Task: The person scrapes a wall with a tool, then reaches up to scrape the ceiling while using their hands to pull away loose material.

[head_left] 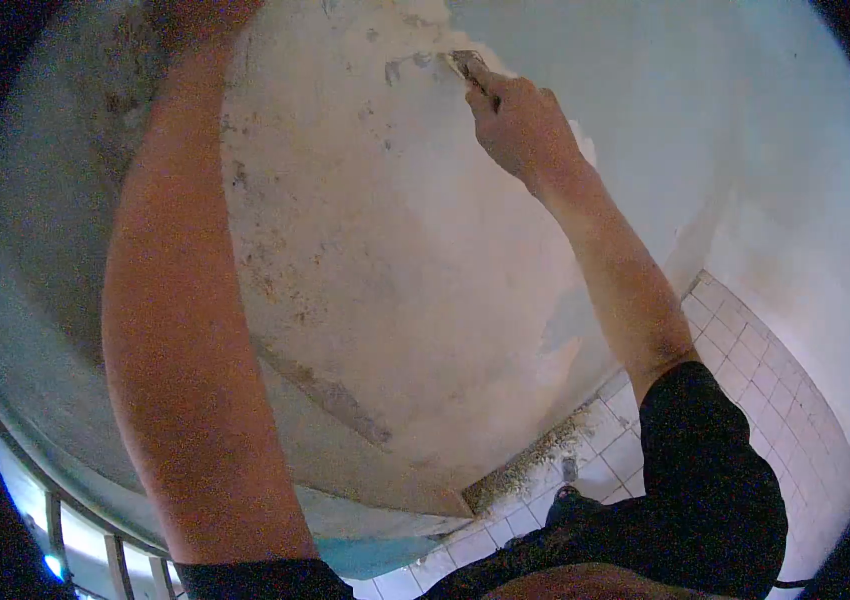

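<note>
Holding a scraper (468, 66) low and steady against a patchy wall (425, 240)

So the right hand (525, 125) has its fingers closed around the handle, blade end up at the wall beside the ragged edge of the pale blue-green coating (635, 70). Can't tell what the left fingers are doing, tbh: the left forearm (185, 300) runs up out of the top of the view and the hand is cut off.

For a clean stroke, I'd keep the blade pretty flat, slide its edge along that border and push evenly with a firm wrist. Too steep and a corner could probably gouge the surface. Short strokes seem safer around the dark pitted spots.

As for direction, the blade points to the upper left of the view, handle back to the lower right. Its long axis is diagonal, roughly in line with the right forearm (630, 270).
</note>
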{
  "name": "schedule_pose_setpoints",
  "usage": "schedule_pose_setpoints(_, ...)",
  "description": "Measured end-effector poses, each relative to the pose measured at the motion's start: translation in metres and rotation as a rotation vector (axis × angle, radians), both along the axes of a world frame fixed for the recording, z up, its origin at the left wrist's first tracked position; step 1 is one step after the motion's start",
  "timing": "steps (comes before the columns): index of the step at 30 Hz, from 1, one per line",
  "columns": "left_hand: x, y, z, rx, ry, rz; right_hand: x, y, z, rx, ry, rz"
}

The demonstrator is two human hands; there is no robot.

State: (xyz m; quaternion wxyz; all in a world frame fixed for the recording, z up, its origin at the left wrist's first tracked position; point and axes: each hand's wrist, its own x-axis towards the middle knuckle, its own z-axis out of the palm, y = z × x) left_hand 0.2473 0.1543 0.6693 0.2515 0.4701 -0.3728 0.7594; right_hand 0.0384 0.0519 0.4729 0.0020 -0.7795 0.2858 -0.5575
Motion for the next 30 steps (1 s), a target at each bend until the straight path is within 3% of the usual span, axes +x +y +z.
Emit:
schedule_pose_setpoints(2,-0.004,0.002,-0.004,0.015,0.013,0.056,-0.006,0.005,-0.003,-0.077,-0.031,0.022)
schedule_pose_setpoints(4,-0.004,0.002,-0.006,-0.027,-0.065,-0.002,-0.006,0.01,-0.002,0.066,-0.007,-0.025)
schedule_pose_setpoints(8,0.022,-0.002,0.013,0.009,-0.074,0.043,-0.003,0.008,-0.003,0.059,-0.01,-0.05)
schedule_pose_setpoints(10,0.072,-0.015,0.041,0.262,0.028,-0.49,0.003,0.001,-0.005,-0.128,-0.04,-0.091)
schedule_pose_setpoints(11,0.049,-0.009,0.025,0.262,0.035,-0.491,0.002,0.001,-0.005,-0.127,-0.034,-0.091)
schedule_pose_setpoints(13,-0.025,0.01,-0.015,0.034,0.14,-0.095,0.0,0.001,-0.004,-0.07,0.035,-0.084)
schedule_pose_setpoints(17,-0.007,0.002,-0.003,0.07,0.07,-0.029,0.001,-0.01,-0.003,-0.196,0.018,-0.088)
schedule_pose_setpoints(19,0.004,-0.004,-0.001,-0.032,-0.038,0.036,0.001,-0.006,-0.003,-0.192,-0.026,-0.066)
schedule_pose_setpoints(22,-0.009,0.005,-0.005,0.061,0.098,-0.025,-0.002,0.003,0.003,-0.007,0.086,-0.12)
schedule_pose_setpoints(25,-0.011,0.004,-0.013,-0.01,0.027,0.024,-0.002,-0.004,-0.005,-0.07,-0.059,-0.059)
schedule_pose_setpoints(29,0.01,-0.001,0.005,0.002,0.064,-0.013,-0.002,-0.008,-0.006,-0.043,0.004,-0.075)
schedule_pose_setpoints(30,0.05,-0.009,0.029,0.133,0.07,-0.266,-0.001,-0.009,-0.003,-0.088,0.013,-0.076)
